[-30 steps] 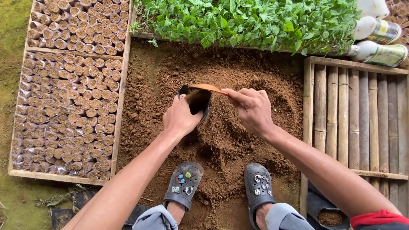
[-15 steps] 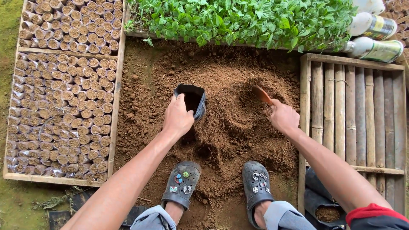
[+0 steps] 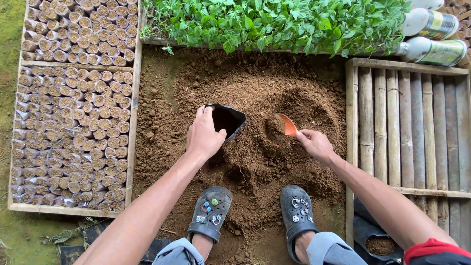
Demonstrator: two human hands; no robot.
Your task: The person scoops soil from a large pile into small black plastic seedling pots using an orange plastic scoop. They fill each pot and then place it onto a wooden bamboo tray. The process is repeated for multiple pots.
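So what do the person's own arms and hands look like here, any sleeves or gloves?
Both hands are bare: the left hand and the right hand wear no gloves, rings or watch that I can see. The forearms are uncovered too. A red sleeve edge over dark fabric shows only at the right upper arm; no left sleeve is in view.

Bare forearms, both hands bare: left hand [image 3: 204, 137], right hand [image 3: 315, 144]. Red sleeve edge [image 3: 431, 248] at right upper arm, dark fabric under it. Grey-blue trousers, cuffs rolled at ankles [image 3: 179, 252]. Dark grey perforated clogs on both feet: left clog [image 3: 211, 212] with small coloured charms, right clog [image 3: 297, 216] with round black-and-white charms.
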